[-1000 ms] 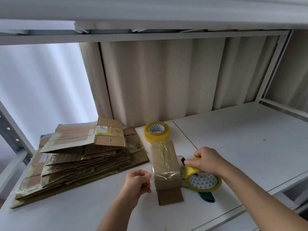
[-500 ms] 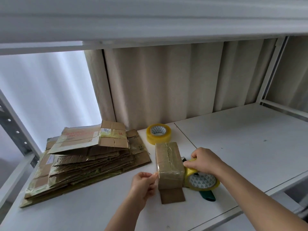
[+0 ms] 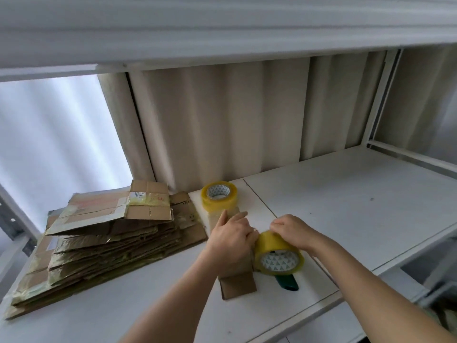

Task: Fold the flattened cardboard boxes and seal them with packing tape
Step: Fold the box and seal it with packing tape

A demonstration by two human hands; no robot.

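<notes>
A small folded cardboard box (image 3: 236, 283) stands on the white shelf, its near flap lying open on the surface. My left hand (image 3: 231, 237) lies over the top of the box and hides most of it, fingers stretched toward the far end. My right hand (image 3: 290, 230) grips a yellow tape roll (image 3: 278, 254) pressed against the box's right side. A stack of flattened cardboard boxes (image 3: 103, 241) lies to the left.
A second yellow tape roll (image 3: 218, 196) sits behind the box near the curtain. A green-handled tool (image 3: 286, 283) lies under the held roll. The white shelf (image 3: 358, 206) stretches to the right, with its front edge close to my arms.
My left hand has moved from the table in front of the box onto the box's top. The right hand has tilted the tape roll up against the box.
</notes>
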